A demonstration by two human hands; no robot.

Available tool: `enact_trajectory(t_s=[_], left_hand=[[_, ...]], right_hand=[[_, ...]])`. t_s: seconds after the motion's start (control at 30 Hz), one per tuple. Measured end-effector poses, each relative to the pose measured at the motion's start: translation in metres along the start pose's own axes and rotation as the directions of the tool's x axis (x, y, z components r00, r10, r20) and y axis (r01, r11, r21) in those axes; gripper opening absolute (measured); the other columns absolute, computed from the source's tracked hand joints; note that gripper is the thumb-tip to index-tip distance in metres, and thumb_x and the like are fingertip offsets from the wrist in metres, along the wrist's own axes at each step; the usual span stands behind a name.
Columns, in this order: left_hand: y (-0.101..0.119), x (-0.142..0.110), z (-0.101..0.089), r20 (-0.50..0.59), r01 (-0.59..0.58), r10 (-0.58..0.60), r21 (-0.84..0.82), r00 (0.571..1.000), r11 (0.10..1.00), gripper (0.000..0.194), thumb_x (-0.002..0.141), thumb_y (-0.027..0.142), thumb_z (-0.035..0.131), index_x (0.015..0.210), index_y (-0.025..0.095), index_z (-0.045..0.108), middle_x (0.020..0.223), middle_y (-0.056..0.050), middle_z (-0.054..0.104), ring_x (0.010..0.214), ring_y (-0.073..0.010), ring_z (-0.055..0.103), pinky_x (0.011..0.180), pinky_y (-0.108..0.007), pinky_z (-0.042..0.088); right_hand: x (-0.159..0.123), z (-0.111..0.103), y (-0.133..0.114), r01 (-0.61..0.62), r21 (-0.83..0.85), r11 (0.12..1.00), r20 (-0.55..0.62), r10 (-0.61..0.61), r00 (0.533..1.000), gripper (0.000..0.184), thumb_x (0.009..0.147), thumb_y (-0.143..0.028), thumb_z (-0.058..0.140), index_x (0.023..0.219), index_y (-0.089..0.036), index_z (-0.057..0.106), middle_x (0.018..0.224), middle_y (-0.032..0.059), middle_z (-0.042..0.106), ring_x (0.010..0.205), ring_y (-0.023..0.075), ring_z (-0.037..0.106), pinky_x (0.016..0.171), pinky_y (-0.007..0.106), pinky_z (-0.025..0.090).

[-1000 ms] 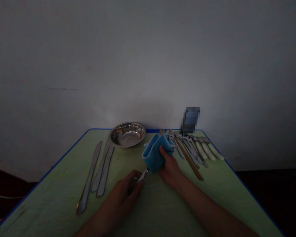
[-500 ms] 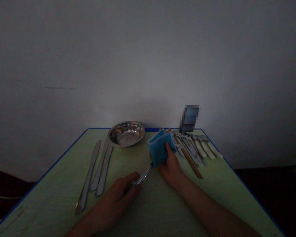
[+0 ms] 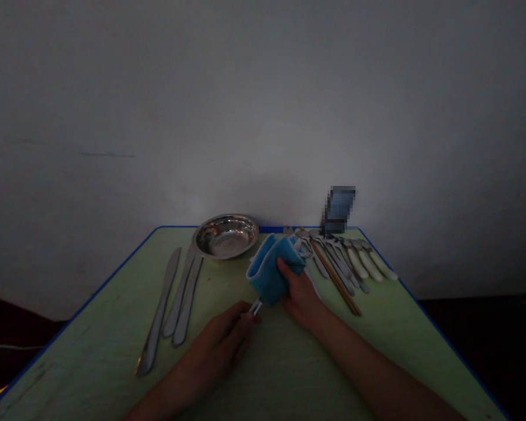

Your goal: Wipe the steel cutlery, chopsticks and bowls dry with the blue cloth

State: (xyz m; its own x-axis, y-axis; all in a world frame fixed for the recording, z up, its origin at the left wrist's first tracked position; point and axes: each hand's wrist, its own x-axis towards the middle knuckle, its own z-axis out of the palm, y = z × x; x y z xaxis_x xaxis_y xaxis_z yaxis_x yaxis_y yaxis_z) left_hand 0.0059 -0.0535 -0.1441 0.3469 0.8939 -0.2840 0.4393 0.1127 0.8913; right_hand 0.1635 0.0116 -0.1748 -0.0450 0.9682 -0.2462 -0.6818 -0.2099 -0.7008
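My left hand [image 3: 228, 333] is closed round the lower end of a thin metal utensil [image 3: 256, 306]. Only a short shiny stretch of its handle shows between the hands; which kind it is I cannot tell. A folded blue cloth [image 3: 269, 275] with pale edging covers its upper part. Wrapped round that cloth is my right hand [image 3: 298, 289], its thumb pressed on the near face. Both hands are held over the middle of the table [image 3: 284, 374], the right one just left of a pair of brown chopsticks [image 3: 337, 280].
Three metal knives [image 3: 158, 316] lie at the left. A shiny steel bowl [image 3: 226, 237] stands at the back. Several spoons and forks lie at the right, some with cream handles [image 3: 371, 264]. A blurred-out upright device [image 3: 339, 209] stands by the wall [image 3: 263, 105].
The cloth and my right hand have moved left and slightly down along the utensil, towards my left hand. Less of the handle shows between the hands now.
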Motion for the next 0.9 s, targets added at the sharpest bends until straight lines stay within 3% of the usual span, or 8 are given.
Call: enact_trajectory(t_s=[0.1,0.27,0.47,0.6,0.77,0.9], left_hand=[[0.0016,0.0008,0.0002,-0.058,-0.035,0.038,0.039,0.998,0.999,0.033,0.089,0.049,0.037,0.087,0.020,0.053,0.067,0.003,0.052,0.062,-0.0136,0.051,0.056,-0.023,0.040],[0.0026,-0.0008,-0.0014,-0.024,-0.075,0.080,0.168,0.997,0.983,0.029,0.088,0.047,0.042,0.095,0.021,0.053,0.090,-0.002,0.063,0.086,-0.0211,0.058,0.077,-0.030,0.042],[-0.0010,-0.0016,-0.0021,-0.023,-0.091,0.100,0.240,0.995,0.966,0.024,0.085,0.044,0.046,0.090,0.022,0.055,0.085,-0.002,0.064,0.082,-0.0226,0.059,0.073,-0.030,0.042],[-0.0012,-0.0021,-0.0020,-0.043,-0.087,0.098,0.203,0.994,0.975,0.027,0.086,0.046,0.046,0.091,0.023,0.057,0.089,-0.001,0.065,0.086,-0.0226,0.058,0.075,-0.030,0.042],[0.0003,-0.0037,-0.0024,-0.057,-0.068,0.082,0.210,0.995,0.975,0.030,0.083,0.050,0.049,0.082,0.023,0.062,0.075,0.000,0.065,0.074,-0.0213,0.057,0.067,-0.028,0.041],[0.0031,-0.0058,-0.0047,-0.046,-0.041,0.049,0.151,0.998,0.988,0.031,0.082,0.050,0.051,0.089,0.025,0.067,0.092,-0.002,0.069,0.091,-0.0243,0.058,0.077,-0.029,0.042]], right_hand=[[-0.0013,-0.0006,0.0019,-0.005,-0.024,1.000,0.028,0.006,1.000,0.042,0.068,-0.031,0.072,0.107,-0.024,0.059,0.102,-0.0007,0.071,0.089,0.0168,0.066,0.085,0.034,0.051],[-0.0014,0.0013,0.0020,-0.033,-0.026,0.999,-0.015,0.032,0.999,0.039,0.071,-0.036,0.068,0.107,-0.024,0.060,0.099,0.0004,0.071,0.091,0.0175,0.066,0.088,0.036,0.049],[-0.0019,0.0024,0.0013,-0.025,-0.026,0.999,-0.017,0.024,1.000,0.043,0.070,-0.035,0.069,0.110,-0.024,0.058,0.101,0.0003,0.071,0.090,0.0168,0.066,0.088,0.035,0.050],[-0.0020,0.0019,0.0008,-0.026,-0.024,0.999,-0.017,0.026,1.000,0.039,0.071,-0.036,0.069,0.107,-0.024,0.059,0.100,-0.0006,0.071,0.088,0.0165,0.067,0.085,0.034,0.051],[0.0014,-0.0006,0.0022,-0.062,0.014,0.998,-0.058,0.063,0.996,0.039,0.073,-0.042,0.066,0.107,-0.023,0.060,0.101,0.0016,0.071,0.087,0.0171,0.067,0.083,0.034,0.052],[0.0040,-0.0028,0.0035,-0.060,0.050,0.997,-0.049,0.062,0.997,0.041,0.072,-0.045,0.065,0.106,-0.022,0.060,0.101,0.0021,0.071,0.087,0.0171,0.067,0.083,0.034,0.052]])
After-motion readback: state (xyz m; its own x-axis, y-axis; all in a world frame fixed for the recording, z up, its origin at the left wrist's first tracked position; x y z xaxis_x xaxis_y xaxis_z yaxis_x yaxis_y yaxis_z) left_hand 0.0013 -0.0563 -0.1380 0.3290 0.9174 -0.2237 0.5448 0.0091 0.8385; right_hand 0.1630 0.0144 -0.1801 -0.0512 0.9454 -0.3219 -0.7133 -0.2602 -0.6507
